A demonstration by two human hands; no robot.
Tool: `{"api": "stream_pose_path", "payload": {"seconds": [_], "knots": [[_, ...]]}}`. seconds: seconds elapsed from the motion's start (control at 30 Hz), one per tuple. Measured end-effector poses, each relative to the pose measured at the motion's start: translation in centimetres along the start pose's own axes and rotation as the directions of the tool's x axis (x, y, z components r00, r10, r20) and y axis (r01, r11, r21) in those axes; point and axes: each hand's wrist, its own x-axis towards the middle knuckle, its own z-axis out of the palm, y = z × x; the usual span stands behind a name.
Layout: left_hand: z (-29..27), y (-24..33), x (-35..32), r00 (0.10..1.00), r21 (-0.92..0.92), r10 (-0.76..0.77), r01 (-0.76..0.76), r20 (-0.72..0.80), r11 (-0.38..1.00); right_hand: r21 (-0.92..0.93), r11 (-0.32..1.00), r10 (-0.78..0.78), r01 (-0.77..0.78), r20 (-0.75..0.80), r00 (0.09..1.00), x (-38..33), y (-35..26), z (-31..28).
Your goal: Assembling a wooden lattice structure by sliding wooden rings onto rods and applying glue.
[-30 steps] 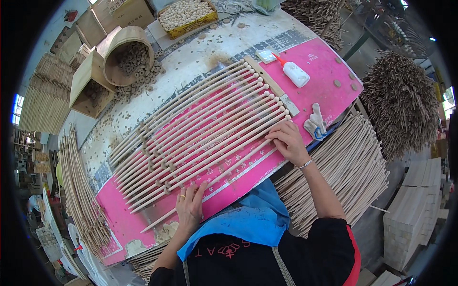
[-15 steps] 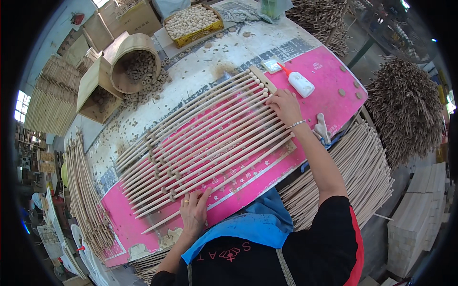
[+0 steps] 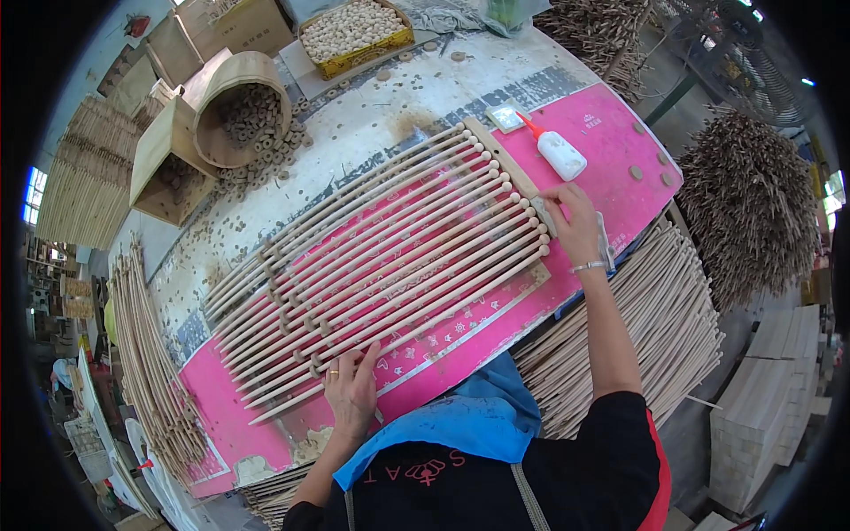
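A row of wooden sticks (image 3: pixel 398 257) lies side by side across the pink sheet, with round ball ends lined up along a flat wooden strip (image 3: pixel 503 159). My right hand (image 3: pixel 575 226) is at the near end of this strip, its thumb and fingers closed on the edge beside the balls. Stretched fingers of my left hand (image 3: pixel 352 394) rest against the nearest stick, toward its ball-less end. Small brown wooden rings (image 3: pixel 316 361) sit on the sticks near that end. A white glove, mostly hidden, lies behind my right wrist.
A white glue bottle (image 3: pixel 560 155) with a red tip lies right of the strip. A round wooden tub (image 3: pixel 243 66) spills wooden rings at the back left, near a yellow basket (image 3: pixel 367 60) of balls. Stick bundles (image 3: pixel 620 319) lie at the right; a fan (image 3: pixel 735 53) stands behind.
My right hand has moved off the balls, rightward and nearer, onto the strip. The nearest stick has shifted closer to the others, with my left hand following slightly.
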Motion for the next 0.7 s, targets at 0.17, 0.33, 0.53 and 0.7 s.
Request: {"api": "stream_pose_path", "payload": {"seconds": [0.17, 0.33, 0.53, 0.7], "knots": [[-0.2, 0.1, 0.2, 1.000, -0.042, -0.013, 0.012, -0.009, 0.999, -0.036, 0.997, 0.066, -0.064, 0.063, 0.996, -2.7, -0.7, -0.6], [0.0, 0.7, 1.1, 0.999, -0.057, 0.037, -0.037, -0.007, 0.998, -0.053, 0.995, -0.083, 0.087, 0.082, 0.993, -1.1, -1.0, 1.9], [0.3, 0.3, 1.7, 0.995, -0.026, 0.102, -0.103, -0.010, 0.994, -0.172, 0.961, -0.187, 0.215, 0.167, 0.968, 1.8, -0.7, 5.2], [0.6, 0.3, 1.7, 0.994, -0.004, 0.103, -0.103, -0.044, 0.995, -0.158, 0.972, -0.155, 0.177, 0.137, 0.978, 3.0, 0.6, 4.8]]}}
